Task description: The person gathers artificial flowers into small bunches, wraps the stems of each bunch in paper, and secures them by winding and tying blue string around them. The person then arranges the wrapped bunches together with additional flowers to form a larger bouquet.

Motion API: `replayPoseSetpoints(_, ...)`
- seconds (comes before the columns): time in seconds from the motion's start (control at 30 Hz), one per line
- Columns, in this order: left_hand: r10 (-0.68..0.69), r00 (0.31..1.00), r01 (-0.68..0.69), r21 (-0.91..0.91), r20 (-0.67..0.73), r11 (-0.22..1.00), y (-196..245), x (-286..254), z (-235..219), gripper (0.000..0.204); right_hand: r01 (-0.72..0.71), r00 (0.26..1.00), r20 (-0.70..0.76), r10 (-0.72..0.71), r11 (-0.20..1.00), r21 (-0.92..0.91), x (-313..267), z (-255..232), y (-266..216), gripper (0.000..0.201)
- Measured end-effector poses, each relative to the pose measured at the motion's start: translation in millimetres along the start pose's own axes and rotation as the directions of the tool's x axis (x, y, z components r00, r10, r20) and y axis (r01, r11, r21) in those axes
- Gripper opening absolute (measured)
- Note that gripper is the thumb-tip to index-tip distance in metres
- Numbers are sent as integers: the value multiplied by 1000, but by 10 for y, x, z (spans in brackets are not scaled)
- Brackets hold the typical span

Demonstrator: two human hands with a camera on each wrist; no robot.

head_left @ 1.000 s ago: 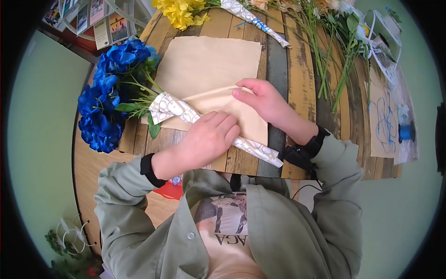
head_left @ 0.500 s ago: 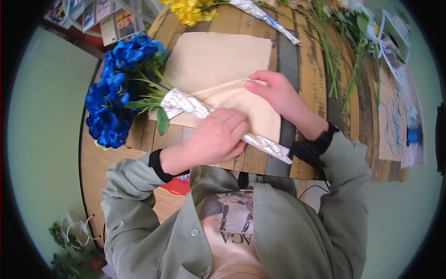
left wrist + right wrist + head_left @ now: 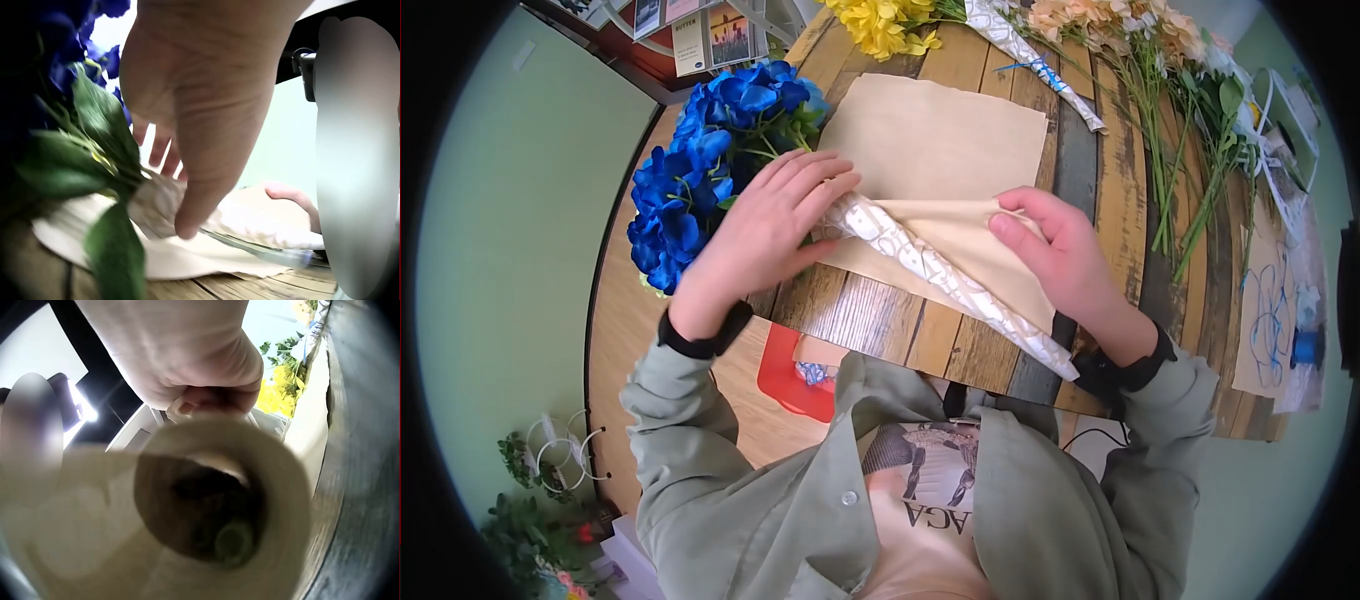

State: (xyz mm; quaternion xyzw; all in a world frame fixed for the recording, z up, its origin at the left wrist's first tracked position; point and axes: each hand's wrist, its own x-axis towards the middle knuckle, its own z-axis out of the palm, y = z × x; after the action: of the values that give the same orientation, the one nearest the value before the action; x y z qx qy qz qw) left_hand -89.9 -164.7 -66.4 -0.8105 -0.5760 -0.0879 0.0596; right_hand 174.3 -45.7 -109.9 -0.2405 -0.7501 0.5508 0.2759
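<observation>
A bunch of blue artificial flowers (image 3: 685, 175) lies at the left of the table, its stems in a slim roll of white patterned paper (image 3: 945, 270). My left hand (image 3: 760, 225) is over the roll's flower end, fingers outstretched and thumb apart; the left wrist view shows the thumb (image 3: 190, 212) beside the crumpled wrap under green leaves (image 3: 103, 119). With thumb and fingers my right hand (image 3: 1065, 255) pinches the raised edge of the beige wrapping paper (image 3: 940, 140) lying under the roll. Inside the roll's open end (image 3: 284, 487), a stem end (image 3: 234, 544) shows.
Yellow flowers (image 3: 880, 25) and another wrapped bouquet (image 3: 1035, 65) with blue ribbon lie at the far edge. Peach flowers (image 3: 1105, 25) with long green stems stretch along the right. A blue ribbon spool (image 3: 1307, 346) sits at far right; a red stool (image 3: 785, 370) stands below the table.
My left hand has left the middle of the white roll and moved left to its flower end, fingers spreading. The right hand keeps pinching the paper edge. The head view has shifted.
</observation>
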Motion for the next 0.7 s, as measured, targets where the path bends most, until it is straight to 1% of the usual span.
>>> replayPoseSetpoints(0.03, 27, 999, -25, -44, 44, 999, -128, -24, 10, 61, -78, 997, 31, 76, 994, 78, 10, -25, -32, 23)
replayPoseSetpoints(0.07, 55, 995, -47, -88, 85, 995, -221, -35, 20, 61, -74, 997, 34, 71, 994, 76, 10, -21, -40, 23)
replayPoseSetpoints(0.13, 43, 996, -39, -48, 76, 998, -256, 24, 31, 59, -172, 985, 41, 168, 941, 292, 23, -20, -47, 23)
replayPoseSetpoints(0.2, 82, 995, -83, 14, 65, 996, -268, 70, 75, 52, -168, 986, 35, 165, 939, 301, 28, -37, -22, 23)
replayPoseSetpoints(0.23, 83, 995, -84, 13, 63, 996, -267, 95, 108, 52, -165, 986, 28, 164, 936, 311, 33, -49, -12, 22)
replayPoseSetpoints(0.27, 94, 995, -95, 10, 26, 995, -270, 127, 145, 44, -165, 986, 26, 166, 936, 310, 44, -62, -14, 22)
replayPoseSetpoints(0.3, 106, 994, -106, 8, -11, 994, -271, 146, 187, 35, -203, 978, 35, 205, 901, 383, 52, -77, -11, 22)
replayPoseSetpoints(0.33, 107, 994, -107, 6, -11, 994, -270, 155, 231, 35, -238, 969, 47, 243, 858, 454, 61, -92, -6, 21)
replayPoseSetpoints(0.37, 88, 996, -86, 58, -28, 995, -269, 158, 274, 30, -238, 968, 45, 245, 858, 455, 73, -113, -26, 21)
replayPoseSetpoints(0.4, 70, 996, -65, 108, -47, 992, -269, 162, 317, 26, -281, 954, 51, 297, 816, 505, 85, -140, -62, 20)
replayPoseSetpoints(0.43, 75, 996, -69, 108, -45, 992, -273, 159, 353, 26, -320, 936, 59, 348, 768, 554, 97, -164, -78, 20)
replayPoseSetpoints(0.5, 91, 990, -68, 198, -110, 978, -297, 144, 423, 20, -319, 932, 39, 360, 767, 557, 133, -204, -33, 20)
replayPoseSetpoints(0.57, 96, 988, -71, 200, -120, 977, -331, 134, 477, 19, -318, 928, 20, 371, 765, 561, 175, -244, 21, 20)
replayPoseSetpoints(0.67, 81, 989, -53, 215, -125, 975, -286, 135, 478, 20, -317, 932, 44, 361, 747, 584, 192, -282, 56, 19)
replayPoseSetpoints(0.7, 62, 991, -33, 225, -120, 974, -267, 140, 476, 21, -295, 946, 48, 322, 786, 544, 179, -282, 35, 19)
